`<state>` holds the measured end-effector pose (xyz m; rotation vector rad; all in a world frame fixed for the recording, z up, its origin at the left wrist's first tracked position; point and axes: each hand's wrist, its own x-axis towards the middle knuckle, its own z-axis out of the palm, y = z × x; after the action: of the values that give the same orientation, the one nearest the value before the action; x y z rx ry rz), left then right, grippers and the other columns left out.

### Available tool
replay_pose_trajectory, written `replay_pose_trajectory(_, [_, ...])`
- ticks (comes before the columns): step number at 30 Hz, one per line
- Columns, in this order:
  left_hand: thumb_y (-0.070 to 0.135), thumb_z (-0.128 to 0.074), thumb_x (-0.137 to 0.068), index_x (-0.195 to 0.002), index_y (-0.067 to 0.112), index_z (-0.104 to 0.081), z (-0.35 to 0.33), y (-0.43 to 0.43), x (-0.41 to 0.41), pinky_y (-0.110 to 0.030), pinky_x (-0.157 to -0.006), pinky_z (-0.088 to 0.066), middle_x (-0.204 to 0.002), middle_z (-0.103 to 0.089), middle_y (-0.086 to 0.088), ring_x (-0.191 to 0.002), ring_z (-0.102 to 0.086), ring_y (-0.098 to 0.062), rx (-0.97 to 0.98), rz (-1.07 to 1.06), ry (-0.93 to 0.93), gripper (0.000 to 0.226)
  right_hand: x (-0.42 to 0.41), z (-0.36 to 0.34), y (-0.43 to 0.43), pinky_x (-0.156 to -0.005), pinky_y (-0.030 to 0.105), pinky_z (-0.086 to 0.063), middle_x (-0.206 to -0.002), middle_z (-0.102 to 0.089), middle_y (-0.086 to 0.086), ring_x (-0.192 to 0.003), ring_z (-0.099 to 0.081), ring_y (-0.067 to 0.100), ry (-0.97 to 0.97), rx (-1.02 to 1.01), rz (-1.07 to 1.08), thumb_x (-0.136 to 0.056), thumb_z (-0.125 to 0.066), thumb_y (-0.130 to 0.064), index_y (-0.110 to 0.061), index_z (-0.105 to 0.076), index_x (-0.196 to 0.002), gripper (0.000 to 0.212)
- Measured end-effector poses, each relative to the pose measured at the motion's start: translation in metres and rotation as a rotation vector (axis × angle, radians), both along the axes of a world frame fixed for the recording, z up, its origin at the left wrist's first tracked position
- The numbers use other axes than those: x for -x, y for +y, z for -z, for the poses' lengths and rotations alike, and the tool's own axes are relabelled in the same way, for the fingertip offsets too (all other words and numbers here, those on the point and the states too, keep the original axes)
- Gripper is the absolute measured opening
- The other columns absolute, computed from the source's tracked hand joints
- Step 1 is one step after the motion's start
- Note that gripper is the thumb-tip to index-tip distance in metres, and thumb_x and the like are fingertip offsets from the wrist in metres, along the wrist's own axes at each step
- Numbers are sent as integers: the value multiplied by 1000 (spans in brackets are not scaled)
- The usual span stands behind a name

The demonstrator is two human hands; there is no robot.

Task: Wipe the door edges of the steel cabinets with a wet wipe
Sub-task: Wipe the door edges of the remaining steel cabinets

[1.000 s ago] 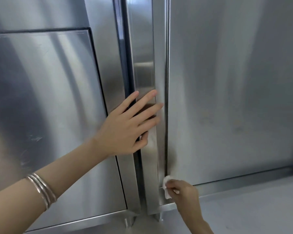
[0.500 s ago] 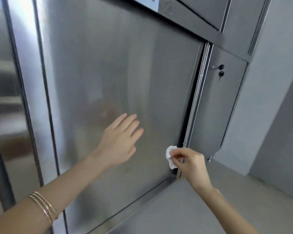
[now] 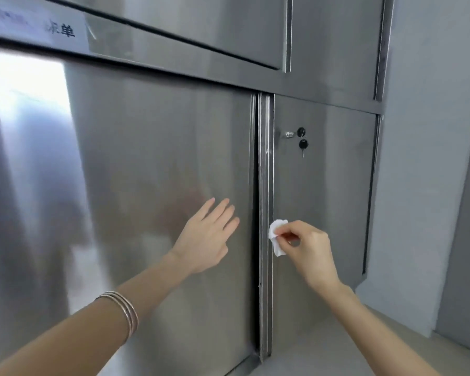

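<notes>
Pinching a wipe (image 3: pixel 276 236) at the door edge (image 3: pixel 265 164), the right grip (image 3: pixel 308 246) sits mid-height; the left grip (image 3: pixel 205 238) is spread before the door (image 3: pixel 160 158). So slight a pinch could drop the wipe or skip the groove.

Left hand (image 3: pixel 205 237) and right hand (image 3: pixel 310 253), both on forearms bare to the lower frame edge. Behind the left hand, partway up the forearm, a stack of thin, silver-toned metal bangles (image 3: pixel 122 312) lies close together, each a plain, smooth, narrow ring.
</notes>
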<state>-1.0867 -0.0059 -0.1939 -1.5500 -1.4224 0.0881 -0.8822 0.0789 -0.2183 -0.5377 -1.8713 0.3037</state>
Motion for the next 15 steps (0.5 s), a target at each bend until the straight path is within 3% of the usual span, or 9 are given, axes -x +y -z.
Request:
replay_pose_trajectory(7, [35, -73, -67, -123, 6, -66, -46, 91, -13, -52, -106, -42, -134, -59, -15, -128, -52, -30, -144, -143, -28, 64, 6, -45, 103, -65, 41, -53, -57, -61, -7, -63, -59, 22, 62, -55, -120, -75, -64, 10, -14, -65, -70, 25])
replay_pose_trajectory(9, [35, -70, -69, -128, 4, -62, -59, 105, -8, -54, -109, -38, -139, -54, -16, -132, -48, -31, -193, -165, -7, 68, 12, -62, 123, -64, 36, -52, -56, -60, -7, -63, -58, 22, 55, -126, -144, -73, -64, 12, -14, -66, -70, 26])
replay_pose_trajectory(15, [37, -43, -84, -146, 10, -42, -83, 126, 15, -55, -115, -25, -153, -38, -14, -143, -32, -32, -231, -219, 65, 67, 31, -97, 165, -61, 31, -48, -59, -61, -6, -62, -58, 22, 140, -275, -189, -69, -68, 15, -10, -66, -70, 25])
